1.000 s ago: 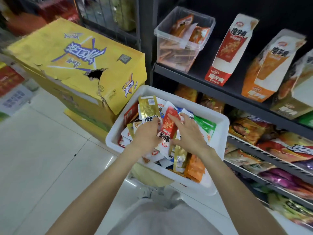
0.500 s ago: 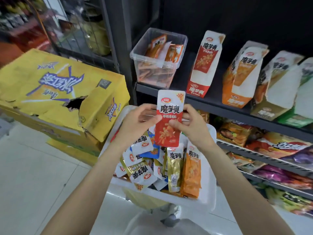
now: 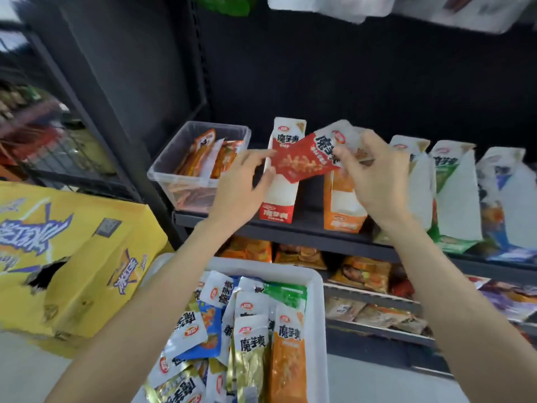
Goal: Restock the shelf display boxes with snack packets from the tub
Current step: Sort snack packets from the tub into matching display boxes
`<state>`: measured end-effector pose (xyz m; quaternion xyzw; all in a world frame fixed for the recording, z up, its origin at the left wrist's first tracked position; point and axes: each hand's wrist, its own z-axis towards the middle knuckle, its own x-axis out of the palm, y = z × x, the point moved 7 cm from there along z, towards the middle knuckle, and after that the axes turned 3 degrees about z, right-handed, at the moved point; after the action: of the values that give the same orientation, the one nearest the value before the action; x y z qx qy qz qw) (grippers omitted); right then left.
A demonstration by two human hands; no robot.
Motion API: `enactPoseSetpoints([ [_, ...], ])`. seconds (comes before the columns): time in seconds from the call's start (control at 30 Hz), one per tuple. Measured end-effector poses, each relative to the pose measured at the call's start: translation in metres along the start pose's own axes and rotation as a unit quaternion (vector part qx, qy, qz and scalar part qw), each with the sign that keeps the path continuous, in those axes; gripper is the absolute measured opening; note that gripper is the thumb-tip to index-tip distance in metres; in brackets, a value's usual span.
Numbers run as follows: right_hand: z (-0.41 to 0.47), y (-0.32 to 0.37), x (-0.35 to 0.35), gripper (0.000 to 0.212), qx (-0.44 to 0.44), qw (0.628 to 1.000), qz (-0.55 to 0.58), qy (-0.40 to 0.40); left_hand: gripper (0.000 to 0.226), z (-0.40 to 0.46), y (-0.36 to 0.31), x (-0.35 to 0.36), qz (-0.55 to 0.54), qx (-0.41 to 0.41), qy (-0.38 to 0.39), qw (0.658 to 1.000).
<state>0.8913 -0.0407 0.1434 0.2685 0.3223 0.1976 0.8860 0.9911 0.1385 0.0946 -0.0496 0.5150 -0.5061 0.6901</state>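
White tub [image 3: 318, 289], lower centre: loaded with mixed snack packets [image 3: 252, 338] in white, blue, gold, green and orange, lying overlapped. Clear plastic bin [image 3: 186, 184], left end of the dark shelf [image 3: 308, 232]: part-filled with orange packets, some standing on end. Along the same shelf toward its right end stand the display boxes: red display box [image 3: 280, 196], orange display box [image 3: 343, 210] just beside it, then a green display box [image 3: 453, 199] and further boxes, blurred. What these boxes contain cannot be told. A torn yellow carton [image 3: 72, 257] sits left of the tub.

Red packet [image 3: 305, 161]: held tilted in the air in front of the top of the red display box. Left hand [image 3: 244, 184] pinches its lower left edge between thumb and fingers; right hand [image 3: 369, 175] grips its upper right end, fingers curled.

Against half a second ago: the packet was upright and low, directly above the tub; it is now raised to shelf level and turned on a slant, with both hands moved up with it.
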Motion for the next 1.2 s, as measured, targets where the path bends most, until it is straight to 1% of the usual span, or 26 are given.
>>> enactPoseSetpoints([
  [0.07,0.023,-0.015,0.003,0.027,-0.022,0.999,-0.027,-0.028,0.048,0.010,0.009,0.011,0.067,-0.029,0.009,0.997],
  [0.17,0.055,-0.020,0.021,0.023,-0.077,0.993,-0.082,-0.024,0.063,0.014,0.025,0.034,0.090,-0.060,0.047,0.993],
  [0.23,0.070,-0.017,0.041,0.021,-0.111,0.983,-0.144,0.011,0.072,0.016,0.041,0.051,0.103,-0.101,0.082,0.986],
  [0.3,0.080,-0.018,0.068,0.022,-0.113,0.964,-0.223,0.093,0.076,0.019,0.055,0.058,0.094,-0.150,0.093,0.980],
  [0.33,0.083,-0.021,0.081,0.024,-0.103,0.953,-0.251,0.135,0.075,0.019,0.058,0.060,0.081,-0.166,0.091,0.979],
  [0.4,0.087,-0.029,0.100,0.023,-0.094,0.943,-0.265,0.181,0.065,0.021,0.062,0.061,0.074,-0.174,0.089,0.978],
  [0.5,0.090,-0.048,0.119,0.021,-0.078,0.942,-0.250,0.210,0.053,0.021,0.063,0.065,0.084,-0.156,0.101,0.979],
  [0.63,0.095,-0.064,0.132,0.025,-0.051,0.944,-0.218,0.242,0.047,0.018,0.062,0.068,0.070,-0.153,0.096,0.981],
  [0.73,0.098,-0.067,0.136,0.022,-0.043,0.948,-0.205,0.242,0.049,0.019,0.060,0.068,0.047,-0.160,0.086,0.982],
  [0.83,0.099,-0.070,0.139,0.012,-0.037,0.957,-0.175,0.227,0.062,0.021,0.054,0.068,0.069,-0.148,0.084,0.983],
  [0.87,0.099,-0.071,0.139,0.015,-0.033,0.960,-0.164,0.222,0.063,0.022,0.052,0.070,0.070,-0.141,0.086,0.984],
  [1.0,0.102,-0.078,0.144,0.020,-0.024,0.965,-0.145,0.216,0.056,0.022,0.051,0.071,0.080,-0.120,0.083,0.986],
  [1.13,0.105,-0.078,0.138,0.022,-0.028,0.974,-0.153,0.166,0.053,0.023,0.054,0.067,0.105,-0.117,0.079,0.984],
  [1.2,0.104,-0.074,0.133,0.021,-0.048,0.978,-0.149,0.136,0.052,0.023,0.055,0.066,0.113,-0.116,0.079,0.984],
])
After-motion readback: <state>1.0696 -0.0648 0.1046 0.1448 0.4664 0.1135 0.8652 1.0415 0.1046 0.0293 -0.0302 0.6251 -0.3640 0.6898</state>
